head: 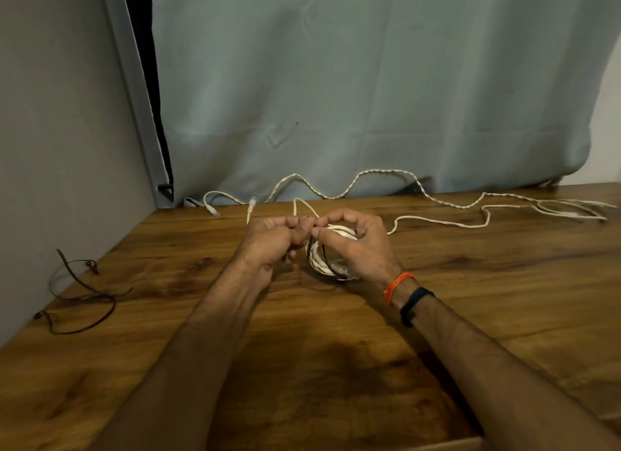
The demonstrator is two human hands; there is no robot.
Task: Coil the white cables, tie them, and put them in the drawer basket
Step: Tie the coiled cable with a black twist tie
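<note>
At table centre the right hand (pixel 353 245) cups the coil (pixel 322 259) while the left hand (pixel 272 239), at its nine o'clock, pinches a dark tie (pixel 325 260) – a slip could spring the loops – loose cable (pixel 437 220) trails toward two o'clock.

The scene is seen through a single wide-angle view, taken from head height and directed forward and down. The wooden table (pixel 437 316) is looked across from its near edge; the grey cloth backdrop (pixel 369 80) is faced at the far side. Both forearms are taken in close, entering from the near edge. No second view is given.
</note>
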